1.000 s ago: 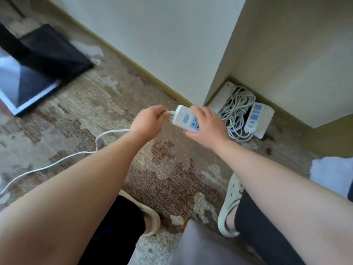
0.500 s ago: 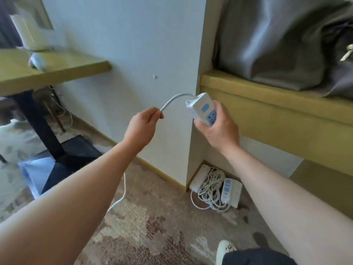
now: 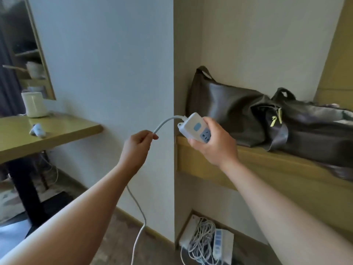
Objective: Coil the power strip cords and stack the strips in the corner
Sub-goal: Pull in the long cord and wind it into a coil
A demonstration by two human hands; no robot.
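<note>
While the right hand [image 3: 212, 144] grips the strip [image 3: 194, 127], its cord [image 3: 164, 122] arcs left and down into the left hand's [image 3: 137, 145] pinching fingers [image 3: 150, 135], then hangs floorward.

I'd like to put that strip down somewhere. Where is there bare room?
The wooden ledge is bare at its left end, between the wall corner and the dark bags. The desk is bare toward its right edge. The floor corner below is crowded with power strips and coiled cords.

Head-worn view, forward and slightly downward
</note>
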